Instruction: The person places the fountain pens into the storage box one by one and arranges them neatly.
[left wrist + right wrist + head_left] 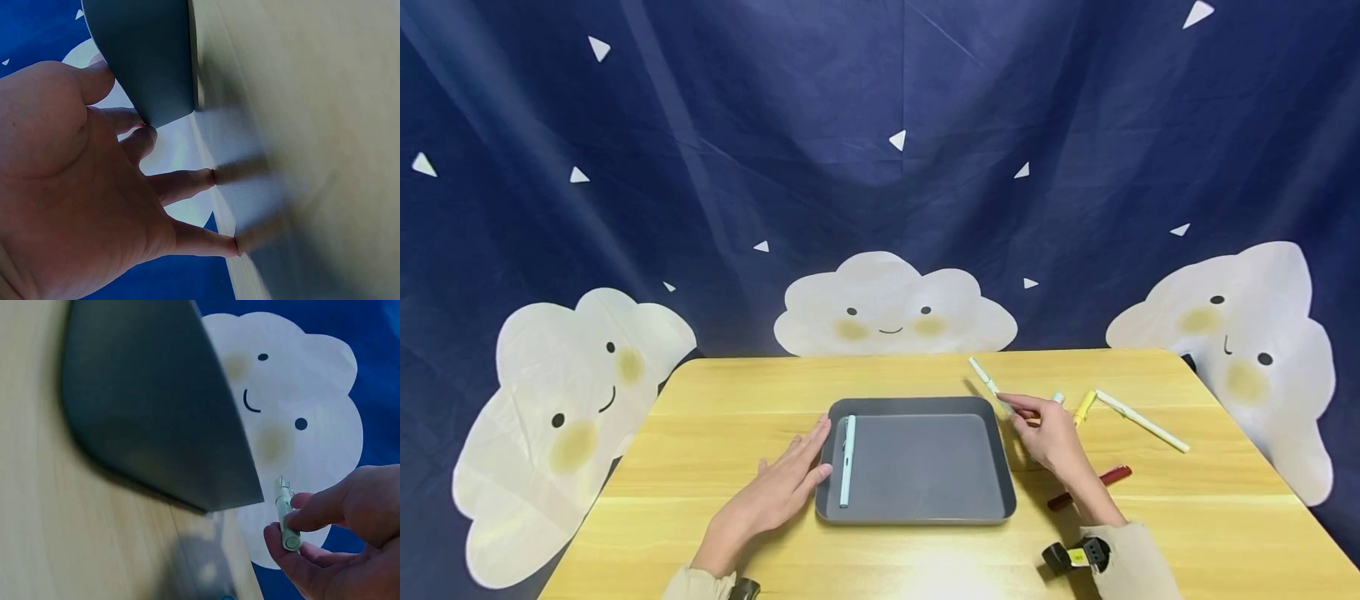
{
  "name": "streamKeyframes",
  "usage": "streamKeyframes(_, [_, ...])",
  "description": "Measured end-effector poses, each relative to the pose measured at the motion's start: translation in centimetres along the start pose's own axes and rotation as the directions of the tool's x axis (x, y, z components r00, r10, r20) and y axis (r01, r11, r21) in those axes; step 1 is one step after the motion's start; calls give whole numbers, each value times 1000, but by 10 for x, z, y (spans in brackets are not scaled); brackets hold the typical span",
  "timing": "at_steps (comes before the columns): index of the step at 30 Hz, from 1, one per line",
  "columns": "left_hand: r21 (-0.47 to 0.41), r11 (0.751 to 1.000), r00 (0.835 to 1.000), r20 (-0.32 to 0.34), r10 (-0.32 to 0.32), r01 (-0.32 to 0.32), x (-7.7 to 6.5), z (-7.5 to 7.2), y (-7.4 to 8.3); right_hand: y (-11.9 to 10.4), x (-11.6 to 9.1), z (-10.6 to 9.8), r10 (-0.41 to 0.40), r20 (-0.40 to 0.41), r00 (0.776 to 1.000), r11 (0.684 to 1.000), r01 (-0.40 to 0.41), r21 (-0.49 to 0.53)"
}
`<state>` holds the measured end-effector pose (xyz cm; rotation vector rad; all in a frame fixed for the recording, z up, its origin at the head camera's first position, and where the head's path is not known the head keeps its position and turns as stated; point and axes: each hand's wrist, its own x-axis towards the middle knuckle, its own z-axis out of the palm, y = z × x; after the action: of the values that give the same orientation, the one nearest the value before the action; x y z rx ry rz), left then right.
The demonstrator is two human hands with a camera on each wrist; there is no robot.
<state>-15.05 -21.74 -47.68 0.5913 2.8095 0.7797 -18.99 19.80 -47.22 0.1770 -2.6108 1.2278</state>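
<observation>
A dark grey rectangular tray point(932, 467) lies on the table, with a light blue pen point(848, 462) along the left side inside it. My left hand point(775, 492) rests at the tray's left rim, fingers stretched out; in the left wrist view two fingertips touch the tabletop. Between thumb and fingers my right hand point(1048, 433) pinches a pale green pen point(284, 515), raised just beyond the tray's right back corner. Close by that hand lie a yellow pen point(1084, 407) and a light blue one point(1058, 397), both partly hidden by it. Beneath the right forearm is a dark red pen point(1116, 475), partly covered.
A white pen point(1142, 421) lies slantwise on the wooden table point(737, 400), to the right of the yellow one. Behind the table's far edge hangs a dark blue curtain point(850, 167) printed with clouds.
</observation>
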Motion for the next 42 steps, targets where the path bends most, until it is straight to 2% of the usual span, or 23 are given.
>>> streamKeyframes(4, [-3,1000,1000,2,0,0,0,0,-2,-4,0,-1,16,42,999,999,-17,38])
streamKeyframes(15, [-10,1000,1000,2,-5,5,0,0,-2,-23,-2,-6,45,67,997,990,-54,133])
streamKeyframes(23, [-6,1000,1000,7,-3,3,0,-1,-2,-37,-5,-2,7,153,988,952,-53,302])
streamKeyframes(31, [2,1000,1000,6,-1,1,1,3,-2,-40,-9,10,-75,137,988,961,34,275])
streamKeyframes(42, [12,1000,1000,4,-6,6,2,1,-3,-51,-14,19,-90,112,990,951,52,303])
